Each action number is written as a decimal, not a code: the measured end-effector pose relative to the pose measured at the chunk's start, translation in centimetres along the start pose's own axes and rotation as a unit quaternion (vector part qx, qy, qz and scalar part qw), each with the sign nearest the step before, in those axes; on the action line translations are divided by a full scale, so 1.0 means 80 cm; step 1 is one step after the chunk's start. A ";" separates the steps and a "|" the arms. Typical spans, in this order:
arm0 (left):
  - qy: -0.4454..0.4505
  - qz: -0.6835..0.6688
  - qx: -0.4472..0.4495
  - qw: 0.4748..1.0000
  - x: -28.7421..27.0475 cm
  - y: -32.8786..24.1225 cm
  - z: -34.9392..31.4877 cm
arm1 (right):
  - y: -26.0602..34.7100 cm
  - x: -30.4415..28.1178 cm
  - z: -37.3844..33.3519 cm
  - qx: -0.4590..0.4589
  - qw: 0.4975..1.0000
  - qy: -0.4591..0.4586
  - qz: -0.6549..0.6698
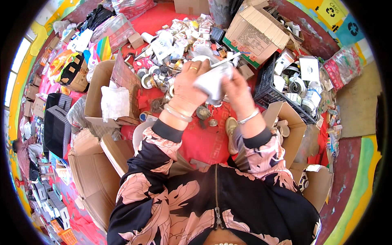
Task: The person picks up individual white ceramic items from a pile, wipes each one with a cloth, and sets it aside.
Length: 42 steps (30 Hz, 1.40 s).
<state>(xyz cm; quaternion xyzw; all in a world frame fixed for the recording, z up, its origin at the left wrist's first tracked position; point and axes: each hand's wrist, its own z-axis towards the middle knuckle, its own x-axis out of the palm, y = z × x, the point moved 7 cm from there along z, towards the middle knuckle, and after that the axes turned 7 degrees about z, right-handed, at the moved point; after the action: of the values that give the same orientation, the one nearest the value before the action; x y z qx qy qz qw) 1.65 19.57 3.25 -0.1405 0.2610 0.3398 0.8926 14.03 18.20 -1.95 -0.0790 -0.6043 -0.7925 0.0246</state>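
both hands grip a small white packet above a cluttered red floor.
left hand [185, 83] and right hand [237, 92] close around the white packet [212, 81]; steady, even grip seems best.

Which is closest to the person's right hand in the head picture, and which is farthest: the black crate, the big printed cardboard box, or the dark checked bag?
From the right hand:
1. Black crate, just to its right.
2. Big printed cardboard box, beyond the crate toward the top.
3. Dark checked bag, far across on the left.
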 end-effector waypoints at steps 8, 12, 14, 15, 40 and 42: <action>0.063 -0.014 0.011 0.998 0.025 -0.015 -0.018 | 0.004 -0.010 0.005 -0.080 0.979 -0.171 -0.082; 0.022 -0.028 0.003 0.999 0.017 -0.022 -0.013 | 0.024 -0.031 0.010 -0.119 0.972 -0.197 0.043; 0.005 -0.046 0.009 0.999 0.015 -0.028 -0.007 | 0.021 -0.042 0.011 -0.125 0.970 -0.194 0.082; 0.004 -0.052 0.009 0.999 0.017 -0.028 -0.008 | 0.022 -0.048 0.012 -0.127 0.964 -0.212 0.097; 0.338 -0.737 -0.462 0.359 0.071 -0.014 -0.068 | -0.023 -0.018 0.014 0.180 0.949 -0.027 0.258; 0.409 -0.716 -0.257 0.505 0.083 -0.013 -0.071 | -0.011 -0.041 0.028 0.149 0.944 -0.112 0.273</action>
<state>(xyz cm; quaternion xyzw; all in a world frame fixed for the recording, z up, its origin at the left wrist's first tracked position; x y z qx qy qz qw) 4.45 19.95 -5.10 -0.6258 0.3090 -0.4579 0.5507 17.37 20.42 -2.70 -0.3248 -0.6696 -0.6424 0.1832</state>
